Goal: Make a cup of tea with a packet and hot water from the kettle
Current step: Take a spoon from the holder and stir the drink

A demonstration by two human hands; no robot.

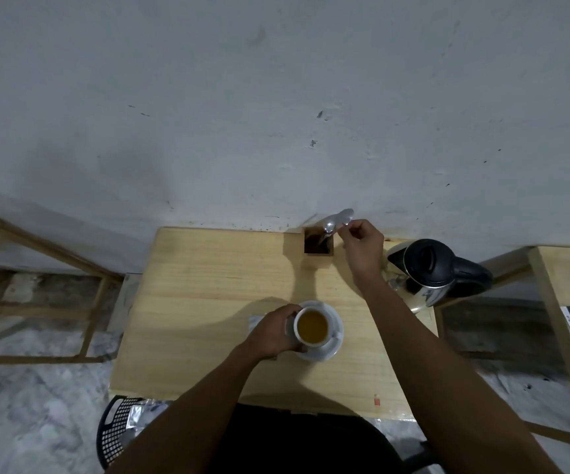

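Observation:
A white cup filled with amber tea stands on a white saucer near the middle of the wooden table. My left hand wraps around the cup's left side. My right hand reaches to the back of the table and pinches a metal spoon above a small wooden holder, where another spoon stands. A steel kettle with a black lid and handle sits at the table's right edge, just right of my right wrist. A grey packet lies partly hidden under my left hand.
A grey wall rises right behind the table. Wooden frames stand on the floor at left and right. A black mesh basket with a silvery wrapper sits on the floor by the table's front left corner.

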